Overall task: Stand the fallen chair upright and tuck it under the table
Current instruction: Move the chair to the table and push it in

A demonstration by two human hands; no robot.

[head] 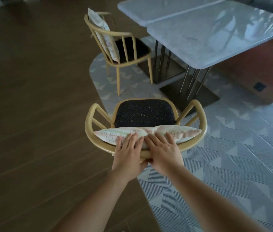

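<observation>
A tan chair point(88, 124) with a dark speckled seat stands upright just below me, its seat facing the marble-topped table point(199, 36). A patterned cushion point(179, 133) lies against its curved back rail. My left hand point(129, 154) and my right hand point(162, 153) sit side by side on the middle of that rail, fingers over the cushion's edge, thumbs under the rail. The chair's front edge is a short way from the table's dark metal base point(191, 96), apart from it.
A second matching chair point(124, 47) with its own cushion stands upright at the table's left side. A grey patterned rug point(233, 156) lies under table and chairs; dark wood floor point(31, 97) spreads to the left. A sofa edge shows at top right.
</observation>
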